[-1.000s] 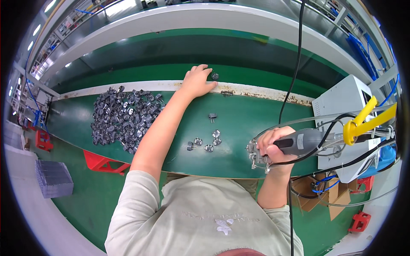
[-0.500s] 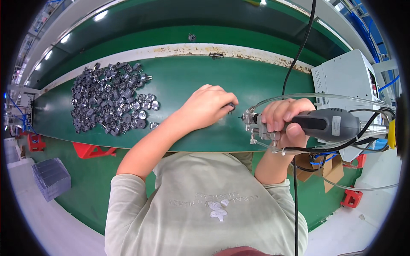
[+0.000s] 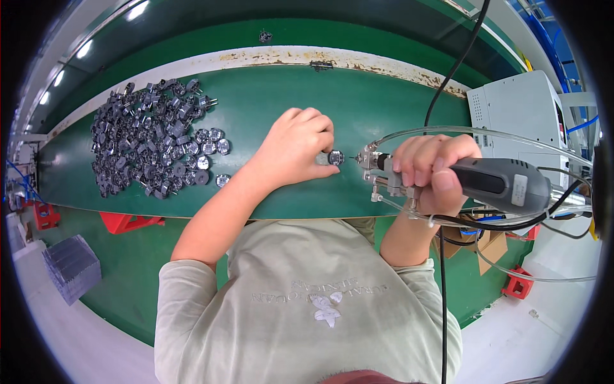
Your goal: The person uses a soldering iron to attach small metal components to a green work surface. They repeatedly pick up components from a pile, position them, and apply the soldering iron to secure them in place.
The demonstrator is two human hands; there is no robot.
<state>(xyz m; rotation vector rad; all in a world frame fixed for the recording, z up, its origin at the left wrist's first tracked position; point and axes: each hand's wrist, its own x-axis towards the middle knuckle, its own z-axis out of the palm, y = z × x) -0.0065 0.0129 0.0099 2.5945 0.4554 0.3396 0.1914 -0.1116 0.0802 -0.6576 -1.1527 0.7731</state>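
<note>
Between thumb and fingers my left hand (image 3: 297,148) grips a small round dark part (image 3: 336,157) with a shiny face, just over the green worktable (image 3: 268,96). My right hand (image 3: 435,169) is wrapped around a dark grey hand-held tool (image 3: 502,184) with a metal valve-like head (image 3: 378,168) and clear hoses. The tool's thin tip points left at the part, with a small gap between them. Left of my forearm lies a big pile of similar dark parts (image 3: 150,137), some with pins. One loose part (image 3: 222,180) sits at the pile's near right edge.
A light grey machine box (image 3: 511,121) stands at the table's right. A black cable (image 3: 457,57) and a clear hose (image 3: 448,130) run around the tool. Below are a cardboard box (image 3: 492,251), red stools (image 3: 130,222) and a grey stack (image 3: 71,269).
My left hand has shifted slightly left and turned, so the held part's round face now shows. The right hand holds the tool at nearly the same place. The whole view has shifted a little.
</note>
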